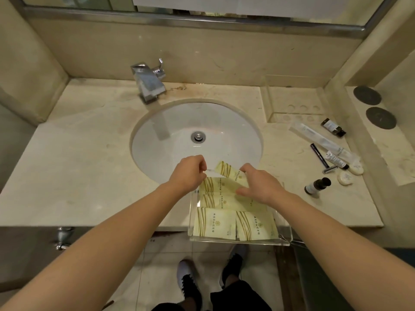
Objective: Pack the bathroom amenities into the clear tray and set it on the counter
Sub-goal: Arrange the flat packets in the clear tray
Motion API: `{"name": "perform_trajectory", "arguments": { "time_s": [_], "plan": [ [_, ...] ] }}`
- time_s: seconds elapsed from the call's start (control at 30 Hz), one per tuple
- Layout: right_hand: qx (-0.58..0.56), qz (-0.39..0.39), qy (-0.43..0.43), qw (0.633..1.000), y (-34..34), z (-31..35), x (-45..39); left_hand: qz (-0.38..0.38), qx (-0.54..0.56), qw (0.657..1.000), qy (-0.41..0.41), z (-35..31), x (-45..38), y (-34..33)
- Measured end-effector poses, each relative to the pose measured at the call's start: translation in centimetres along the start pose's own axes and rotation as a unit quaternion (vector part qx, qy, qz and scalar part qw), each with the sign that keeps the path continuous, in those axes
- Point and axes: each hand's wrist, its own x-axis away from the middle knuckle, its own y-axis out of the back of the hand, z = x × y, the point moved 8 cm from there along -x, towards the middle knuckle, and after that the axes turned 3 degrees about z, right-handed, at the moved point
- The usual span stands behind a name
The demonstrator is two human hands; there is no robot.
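Clear tray [285, 241]: front edge of surface [78, 176], overhanging it, before the sink [157, 142]; yellow-green sachets [213, 223] inside, long axes left-right.
Sachet in hand [226, 171]: over tray's far end, tilted; left hand [188, 173] and right hand [260, 185] appear to pinch its ends.
Loose amenities, including razor [320, 157] and dark bottle [317, 185]: farther right, nearer right hand.

The clear tray [240, 240] sits at the counter's [78, 176] front edge, sticking out past it. Pale yellow packets [224, 223] lie flat inside. Small bottles [317, 185], soaps [345, 178] and a razor [321, 158] lie right of the tray.
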Motion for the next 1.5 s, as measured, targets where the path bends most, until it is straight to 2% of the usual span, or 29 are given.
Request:
{"name": "perform_trajectory", "arguments": {
  "time_s": [0.23,0.37,0.53,0.67,0.77,0.9,1.1,1.27,1.5],
  "plan": [
    [0.007,0.016,0.02,1.0,-0.7,0.0,0.9,0.0,-0.073,0.997,0.014,0.6,0.1,-1.0],
    [0.052,-0.007,0.063,0.997,-0.7,1.2,1.7,-0.009,-0.067,0.997,0.028,1.1,0.2,-1.1],
    [0.117,0.018,0.118,0.986,-2.0,2.8,1.6,-0.007,-0.047,0.998,0.042,1.9,0.3,-0.8],
    [0.081,0.026,0.13,0.988,-3.0,3.1,1.3,0.004,-0.037,0.998,0.05,2.2,0.5,-0.7],
    [0.049,0.007,0.126,0.991,-2.6,2.7,1.4,0.023,-0.033,0.998,0.054,2.3,0.6,-0.9],
    [0.082,-0.041,0.113,0.989,-1.6,1.4,1.6,0.047,-0.028,0.996,0.064,2.5,0.7,-1.5],
    [0.066,-0.014,0.091,0.994,-2.3,1.0,1.6,0.092,-0.066,0.99,0.079,3.0,0.8,-2.8],
    [0.053,-0.049,0.044,0.996,-1.5,0.0,1.5,0.096,-0.081,0.989,0.084,3.4,0.8,-3.0],
    [0.079,-0.042,-0.005,0.996,-1.3,-2.0,1.8,0.12,-0.087,0.985,0.093,4.0,0.4,-3.0]
  ]
}}
